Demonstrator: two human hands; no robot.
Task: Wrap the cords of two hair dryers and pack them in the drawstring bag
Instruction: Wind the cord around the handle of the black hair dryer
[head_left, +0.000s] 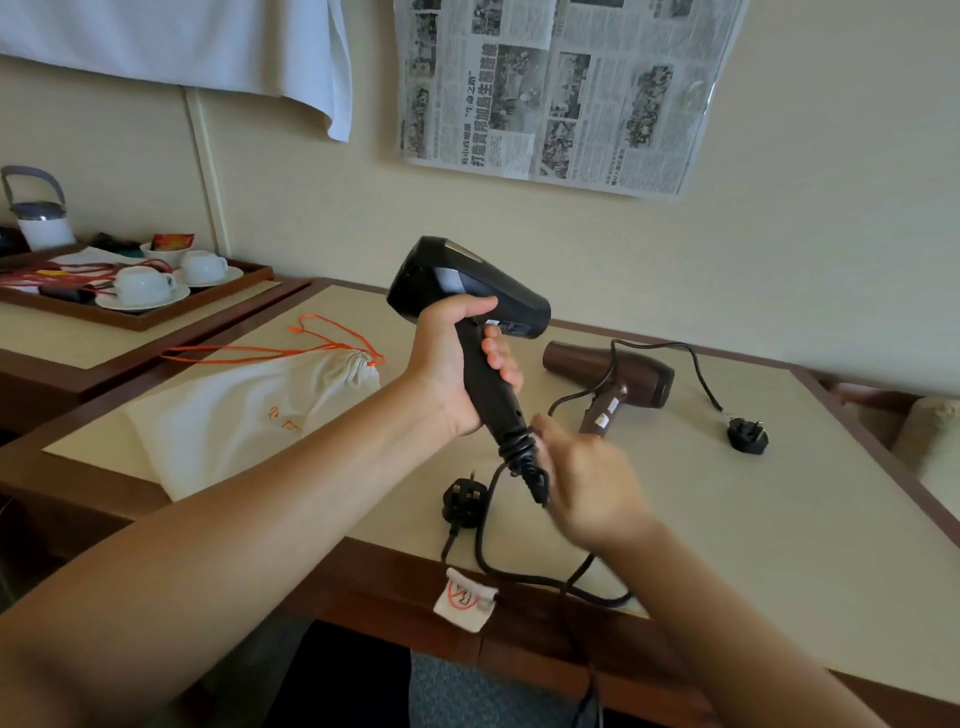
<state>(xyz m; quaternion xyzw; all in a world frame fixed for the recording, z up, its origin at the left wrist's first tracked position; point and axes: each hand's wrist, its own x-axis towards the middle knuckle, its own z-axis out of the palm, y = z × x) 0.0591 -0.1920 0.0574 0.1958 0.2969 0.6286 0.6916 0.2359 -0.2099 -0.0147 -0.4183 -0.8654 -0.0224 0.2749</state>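
Black hair dryer (467, 291) is gripped by its handle in the left hand (457, 374); the blurred right hand (587, 483) pinches its cord (535, 478) above the worktop (779, 519).

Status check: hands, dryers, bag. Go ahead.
Left hand grips black dryer handle; right hand winding its cord. Brown dryer unwrapped on table. Bag cinched, empty-looking. Nothing blocking.
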